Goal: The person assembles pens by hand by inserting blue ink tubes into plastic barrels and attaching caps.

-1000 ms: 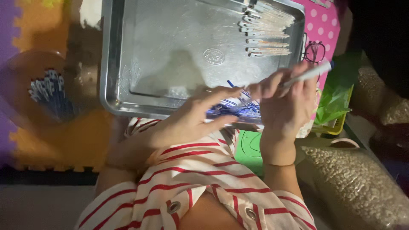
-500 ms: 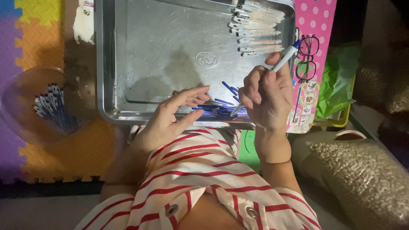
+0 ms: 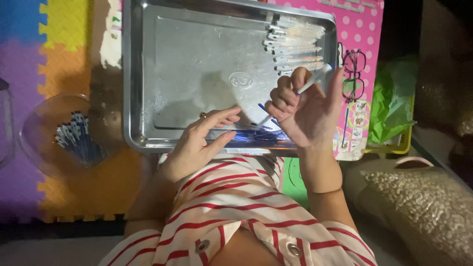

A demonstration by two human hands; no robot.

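Fingers (image 3: 224,118) of our left hand (image 3: 197,145) lie loosely spread and hold nothing, their tips resting at the near rim of the shiny rectangular steel tray (image 3: 143,88), just left of the small heap of thin blue plastic refill tubes (image 3: 256,134) that lies along that rim. Our right hand (image 3: 308,111) is raised just beyond the heap, its fingers curled narrowly around a slim white pen barrel (image 3: 315,83), whose long axis slants up to the right, and a blue tube (image 3: 262,109) angling down to the left towards the heap. So the heap lies between the two hands, nearer the left fingertips, its tubes running mostly left to right. Farther off, in the tray's far right corner, a row of finished white pens (image 3: 295,49) lies side by side. Off left on the coloured foam puzzle mat (image 3: 59,34), a clear round plastic bowl (image 3: 39,133) holds more blue pieces.
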